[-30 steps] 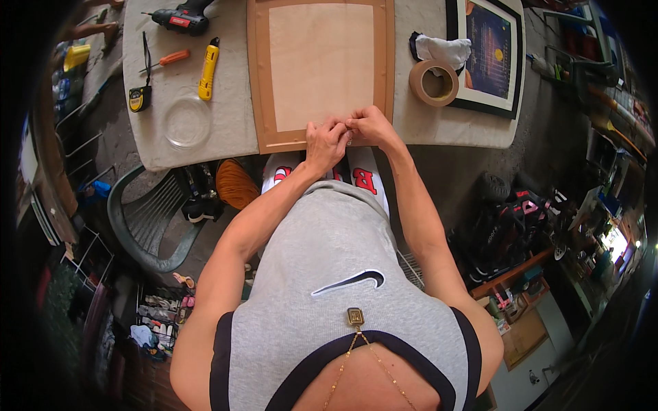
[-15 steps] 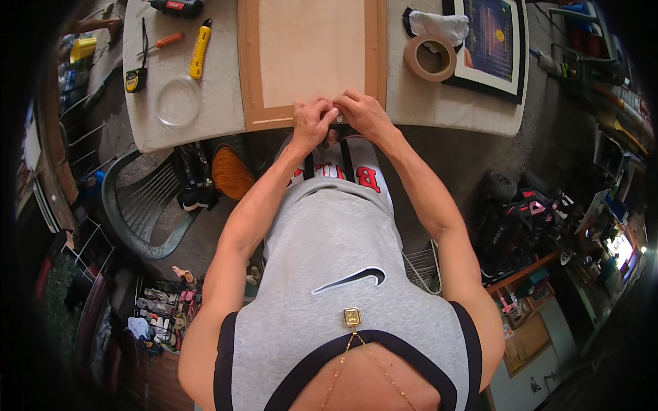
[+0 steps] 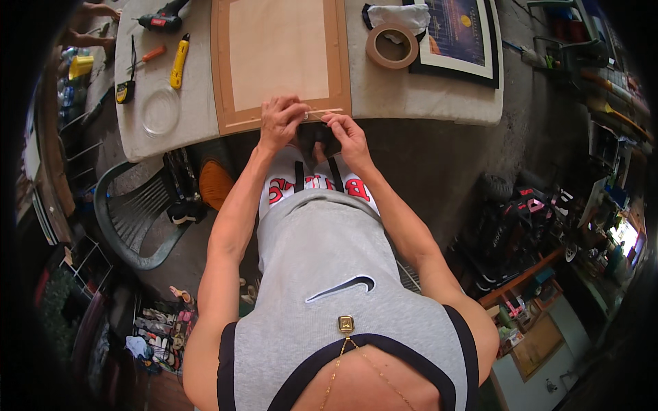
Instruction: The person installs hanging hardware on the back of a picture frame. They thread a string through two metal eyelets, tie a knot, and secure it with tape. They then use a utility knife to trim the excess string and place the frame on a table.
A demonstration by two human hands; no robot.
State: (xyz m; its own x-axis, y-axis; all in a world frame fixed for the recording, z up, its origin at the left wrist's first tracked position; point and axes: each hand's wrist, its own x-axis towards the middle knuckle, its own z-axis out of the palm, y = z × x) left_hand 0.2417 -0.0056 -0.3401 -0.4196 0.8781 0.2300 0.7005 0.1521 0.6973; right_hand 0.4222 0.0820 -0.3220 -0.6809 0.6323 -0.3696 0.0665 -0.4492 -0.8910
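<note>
While the framed panel (image 3: 281, 55) points lengthwise away on the table (image 3: 384, 103), left hand (image 3: 279, 122) overlaps its near edge, right hand (image 3: 349, 137) just short; both curled, can't tell how tightly or on what.

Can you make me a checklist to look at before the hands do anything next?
1. Brown framed panel lying on the table: ok.
2. Left hand and right hand both by its near edge: ok.
3. What the hands are pinching: cannot tell, too small.
4. Yellow cutter apart from the panel: ok.
5. Tape roll off the panel: ok.
6. Whole drill in view: not ok, the picture's upper edge cuts it off.
</note>
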